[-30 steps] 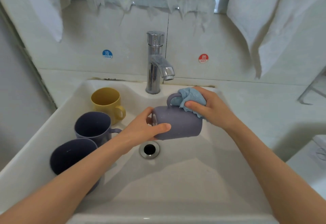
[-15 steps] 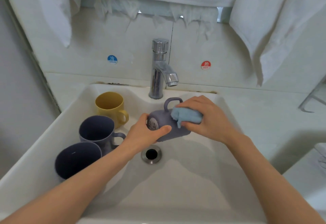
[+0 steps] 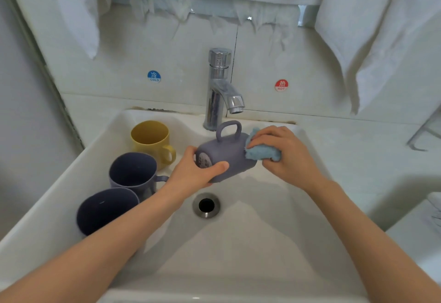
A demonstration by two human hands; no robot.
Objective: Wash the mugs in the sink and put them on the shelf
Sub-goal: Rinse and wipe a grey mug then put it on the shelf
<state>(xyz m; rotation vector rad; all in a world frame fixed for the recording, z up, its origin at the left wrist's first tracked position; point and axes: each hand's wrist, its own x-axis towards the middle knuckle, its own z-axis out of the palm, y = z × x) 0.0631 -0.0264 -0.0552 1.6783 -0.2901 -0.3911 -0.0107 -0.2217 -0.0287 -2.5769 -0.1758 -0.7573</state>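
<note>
1. Left hand [image 3: 194,175] grips the purple mug [image 3: 226,153] by its base, sideways above the sink [image 3: 238,250], handle up.
2. Right hand [image 3: 287,157] curls round a blue cloth [image 3: 261,154], pressing it on the mug's right end.
3. Left side of the sink: yellow mug [image 3: 150,141], middle mug [image 3: 133,171], near dark mug [image 3: 105,209].

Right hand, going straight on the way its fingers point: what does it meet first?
The purple mug, held sideways by the left hand. The blue cloth in the right hand seems to touch its side.

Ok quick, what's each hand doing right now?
Left hand: gripping the purple mug, held on its side.
Right hand: gripping the light blue cloth against the mug.
</note>
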